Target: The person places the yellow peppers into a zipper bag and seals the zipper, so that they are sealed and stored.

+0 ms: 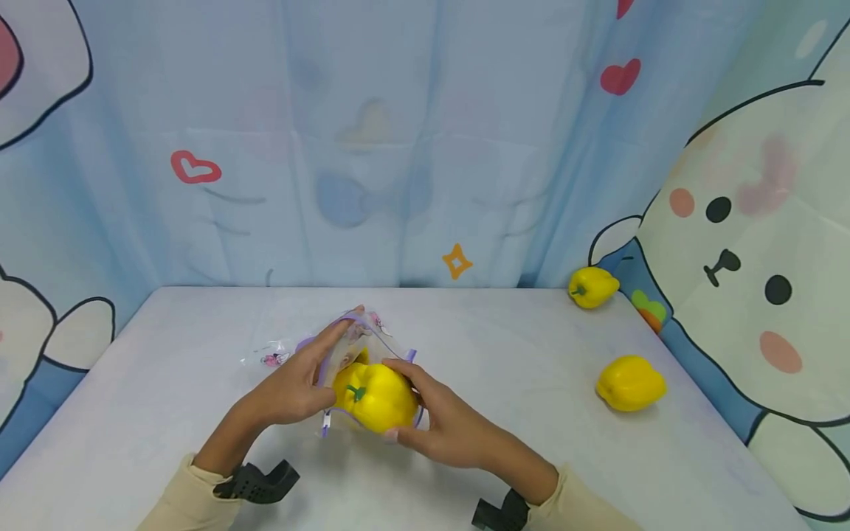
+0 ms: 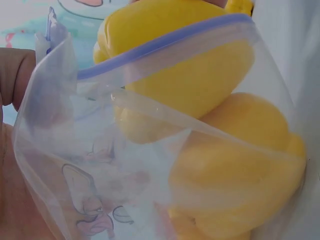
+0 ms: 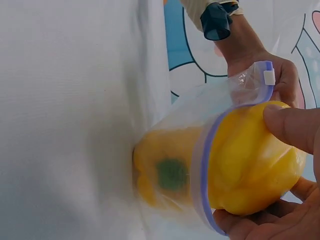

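The right hand (image 1: 454, 428) has its fingers round the yellow pepper (image 1: 385, 402) in the mouth of the clear bag (image 3: 187, 112), whose left side the left hand (image 1: 292, 387) holds; probably light, firm and slick, the pepper suits a grip across its broad sides.

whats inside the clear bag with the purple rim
A yellow pepper sits low in the clear bag, and a second pepper, held by the right hand, is partway through its opening. Anything directly behind the peppers is covered by them.
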Demonstrator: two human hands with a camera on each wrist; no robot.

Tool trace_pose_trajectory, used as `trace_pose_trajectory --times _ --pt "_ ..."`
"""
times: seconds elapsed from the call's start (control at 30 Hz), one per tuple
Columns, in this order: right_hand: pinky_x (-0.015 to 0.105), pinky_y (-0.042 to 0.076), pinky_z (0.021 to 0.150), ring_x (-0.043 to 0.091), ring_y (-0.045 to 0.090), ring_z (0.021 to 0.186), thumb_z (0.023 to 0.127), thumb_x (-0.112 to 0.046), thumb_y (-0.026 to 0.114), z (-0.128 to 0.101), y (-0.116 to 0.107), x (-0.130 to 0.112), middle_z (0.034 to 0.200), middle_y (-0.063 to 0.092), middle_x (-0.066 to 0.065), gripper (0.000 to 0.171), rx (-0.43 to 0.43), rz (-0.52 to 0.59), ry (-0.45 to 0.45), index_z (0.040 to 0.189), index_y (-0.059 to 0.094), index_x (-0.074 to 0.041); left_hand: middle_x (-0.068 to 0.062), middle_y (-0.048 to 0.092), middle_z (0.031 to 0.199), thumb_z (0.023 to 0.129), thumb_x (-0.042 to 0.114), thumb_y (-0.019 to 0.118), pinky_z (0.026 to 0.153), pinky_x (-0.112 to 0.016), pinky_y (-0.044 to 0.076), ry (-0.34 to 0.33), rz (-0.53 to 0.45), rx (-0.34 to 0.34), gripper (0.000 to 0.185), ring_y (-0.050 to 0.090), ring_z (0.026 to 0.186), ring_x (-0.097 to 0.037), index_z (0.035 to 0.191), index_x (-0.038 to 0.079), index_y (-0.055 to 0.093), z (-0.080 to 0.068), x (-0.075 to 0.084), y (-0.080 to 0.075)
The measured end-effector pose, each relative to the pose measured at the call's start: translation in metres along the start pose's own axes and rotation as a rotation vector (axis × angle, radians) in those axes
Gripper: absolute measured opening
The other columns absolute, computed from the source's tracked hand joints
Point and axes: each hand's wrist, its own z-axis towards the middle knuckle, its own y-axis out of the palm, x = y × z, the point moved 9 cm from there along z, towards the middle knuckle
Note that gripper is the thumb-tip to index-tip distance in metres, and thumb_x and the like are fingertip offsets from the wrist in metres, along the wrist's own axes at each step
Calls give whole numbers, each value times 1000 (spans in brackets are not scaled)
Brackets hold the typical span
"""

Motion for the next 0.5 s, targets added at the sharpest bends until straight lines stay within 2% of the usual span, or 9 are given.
trace_pose_trajectory --times 0.17,0.33,0.5 --pt "33 35 109 12 40 131 89 -20 71 4 0 -1 151 34 -2 80 25 -11 0 152 22 -22 -10 14 161 71 -1 52 111 -56 23 18 41 2 91 18 144 -31 154 -1 16 0 5 1" --pt "31 34 109 12 41 131 89 -18 70 12 4 0 151 33 0 80 32 -12 -15 152 19 -19 -7 13 161 69 -2 55 110 -54 25 44 41 -9 93 18 144 -30 154 0 16 0 10 4" --pt "30 33 109 12 40 130 89 -16 69 17 8 2 152 32 0 81 55 -25 -22 152 18 -20 -1 10 162 68 -4 56 113 -44 22 76 32 -11 97 14 146 -24 155 3 13 0 14 4"
